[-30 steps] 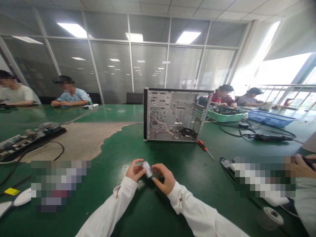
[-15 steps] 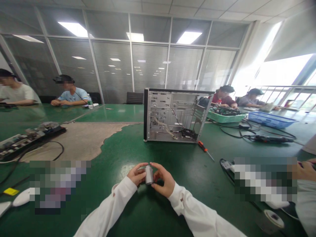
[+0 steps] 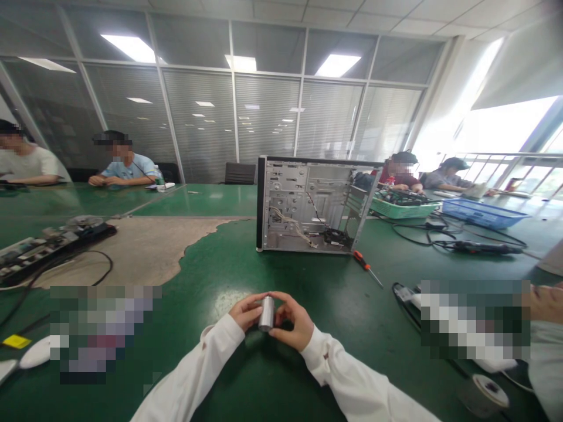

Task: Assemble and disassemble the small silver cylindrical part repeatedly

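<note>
A small silver metal cylinder [image 3: 266,314] is held slightly tilted above the green table [image 3: 220,264], between both hands. The fingers of my left hand [image 3: 247,310] grip it from the left. My right hand [image 3: 294,321] curves round its right side, with fingertips at its top and the thumb near its lower end. Beyond the hands stands an open computer case [image 3: 316,205] with cables and a black fan part inside. A red and black screwdriver [image 3: 362,261] lies by the case's lower right corner.
Green [image 3: 404,207] and blue baskets [image 3: 484,212] stand at the back right, near coiled black cables. A power strip [image 3: 48,243] lies at the left, a round roll [image 3: 484,394] at the lower right. Several people sit around; a person's hand [image 3: 545,302] is at the right edge.
The cylinder has turned slightly between my fingers and sits a little further right. My hands have shifted only slightly; the case and screwdriver stay in place.
</note>
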The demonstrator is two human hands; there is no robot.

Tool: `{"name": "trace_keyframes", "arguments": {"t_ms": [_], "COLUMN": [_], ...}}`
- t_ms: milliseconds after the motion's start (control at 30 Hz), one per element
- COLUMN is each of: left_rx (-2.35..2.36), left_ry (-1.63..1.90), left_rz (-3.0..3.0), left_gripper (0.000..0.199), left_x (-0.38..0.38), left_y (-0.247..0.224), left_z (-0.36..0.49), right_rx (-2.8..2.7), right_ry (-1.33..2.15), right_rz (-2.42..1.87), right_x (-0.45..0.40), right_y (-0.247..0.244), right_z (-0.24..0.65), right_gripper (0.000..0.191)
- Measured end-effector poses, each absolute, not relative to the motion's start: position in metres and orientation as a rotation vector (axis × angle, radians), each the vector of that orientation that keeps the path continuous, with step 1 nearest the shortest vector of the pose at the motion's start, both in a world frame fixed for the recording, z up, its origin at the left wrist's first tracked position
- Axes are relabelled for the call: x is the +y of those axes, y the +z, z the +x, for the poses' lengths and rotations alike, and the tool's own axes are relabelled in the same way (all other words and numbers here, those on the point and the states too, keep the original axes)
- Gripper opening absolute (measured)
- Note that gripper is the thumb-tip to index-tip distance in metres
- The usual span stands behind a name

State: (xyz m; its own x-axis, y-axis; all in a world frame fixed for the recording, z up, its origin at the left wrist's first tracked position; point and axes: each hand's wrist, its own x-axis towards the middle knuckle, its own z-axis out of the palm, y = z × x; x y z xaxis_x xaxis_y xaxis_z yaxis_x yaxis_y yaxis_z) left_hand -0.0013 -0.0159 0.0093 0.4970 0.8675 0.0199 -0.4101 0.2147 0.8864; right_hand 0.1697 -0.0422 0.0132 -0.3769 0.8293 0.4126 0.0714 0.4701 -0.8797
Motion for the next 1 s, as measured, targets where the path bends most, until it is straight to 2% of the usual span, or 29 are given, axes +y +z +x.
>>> {"name": "trace_keyframes", "arguments": {"t_ms": [167,367,633,1000], "left_rx": [0.675,0.763,0.849,0.597], "left_ry": [0.965,0.995,1.028,0.933], "left_rz": [0.988,0.976,0.985,0.979], "left_gripper": [0.043,0.041,0.044,0.042], "left_x": [-0.014,-0.012,-0.012,-0.005], "left_y": [0.006,0.003,0.004,-0.011], "left_z": [0.0,0.002,0.006,-0.001], "right_rx": [-1.673,-1.407,-1.235,-0.998], "right_ry": [1.097,1.363,1.571,1.682], "right_rz": [-0.746,-0.615,-0.549,-0.609], "right_x": [-0.041,-0.035,-0.028,-0.028], "right_y": [0.008,-0.004,-0.01,-0.006], "right_z": [0.167,0.161,0.163,0.163], "right_gripper": [0.065,0.06,0.061,0.054]}}
